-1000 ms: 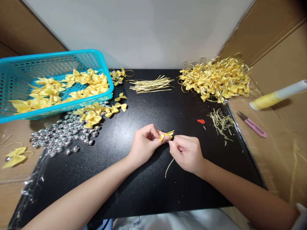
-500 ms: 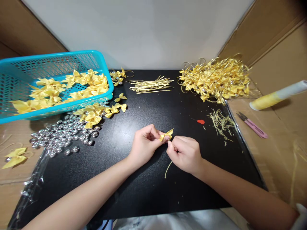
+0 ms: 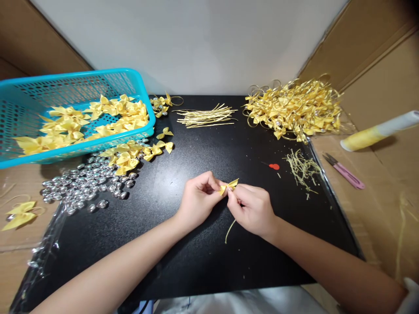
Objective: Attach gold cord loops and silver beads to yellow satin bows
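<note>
Between finger and thumb, my left hand (image 3: 202, 197) pinches a small yellow ribbon bow (image 3: 232, 184) over the middle of the black table. My right hand (image 3: 251, 206) is closed at the bow's near side, its thumb and forefinger gripping a thin yellow cord. The loose end of that cord (image 3: 230, 231) hangs out below the right hand. The fingers hide where cord and bow meet. Ahead of both hands lies a bundle of cut gold cords (image 3: 206, 116).
At the left stands a turquoise basket (image 3: 148, 104) of yellow bows, with silver beads (image 3: 98, 179) in front. Finished bows with loops (image 3: 294, 109) are heaped at the back right. Nearer are cord scraps (image 3: 303, 170), a red-handled needle threader (image 3: 274, 166) and pink snips (image 3: 347, 173).
The bow has shifted slightly right and down, and my right fingertips have come closer against it. Nothing else has visibly moved.
</note>
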The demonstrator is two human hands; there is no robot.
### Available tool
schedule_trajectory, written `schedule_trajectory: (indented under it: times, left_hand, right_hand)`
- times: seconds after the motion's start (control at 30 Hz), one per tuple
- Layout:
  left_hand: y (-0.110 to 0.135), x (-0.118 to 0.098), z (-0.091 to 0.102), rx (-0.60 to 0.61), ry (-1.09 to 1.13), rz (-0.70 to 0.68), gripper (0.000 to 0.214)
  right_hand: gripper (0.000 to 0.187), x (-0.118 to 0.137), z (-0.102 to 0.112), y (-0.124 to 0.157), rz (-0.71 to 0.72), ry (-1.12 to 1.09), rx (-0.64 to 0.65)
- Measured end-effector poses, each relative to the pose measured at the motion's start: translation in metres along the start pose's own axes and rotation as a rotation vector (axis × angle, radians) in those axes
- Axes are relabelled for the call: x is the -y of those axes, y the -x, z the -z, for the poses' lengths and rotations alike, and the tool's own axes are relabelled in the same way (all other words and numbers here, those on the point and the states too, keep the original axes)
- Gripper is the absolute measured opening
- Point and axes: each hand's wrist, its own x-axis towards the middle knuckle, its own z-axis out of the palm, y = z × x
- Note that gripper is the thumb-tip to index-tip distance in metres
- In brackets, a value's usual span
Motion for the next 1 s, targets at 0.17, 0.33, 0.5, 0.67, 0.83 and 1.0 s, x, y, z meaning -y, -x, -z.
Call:
schedule_trajectory:
  times: [0.17, 0.33, 0.5, 0.67, 0.83, 1.0]
  left_hand:
    - [0.0001, 0.0018, -0.0005, 0.000, 0.041, -0.024, 0.032]
    - [0.0001, 0.0017, -0.0001, -0.016, 0.059, -0.032, 0.032]
    - [0.0002, 0.0012, 0.0000, -0.016, 0.069, -0.033, 0.032]
    - [-0.0002, 0.0013, -0.0004, -0.024, 0.062, -0.034, 0.033]
    - [0.0002, 0.0005, 0.0000, -0.031, 0.039, -0.045, 0.033]
    - [-0.0001, -0.0008, -0.0008, -0.028, 0.039, -0.040, 0.032]
  right_hand:
    - [0.037, 0.0009, 0.0008, 0.0020, -0.002, -0.018, -0.014]
    - [0.038, 0.0027, 0.0023, 0.0030, -0.004, -0.031, 0.002]
    - [0.038, 0.0035, 0.0026, 0.0031, -0.013, -0.031, 0.007]
    - [0.038, 0.0038, 0.0030, 0.0036, -0.002, -0.014, 0.001]
    - [0.038, 0.0041, 0.0023, 0.0034, 0.000, 0.032, -0.009]
    - [0.037, 0.0043, -0.0004, 0.0045, -0.003, 0.059, -0.012]
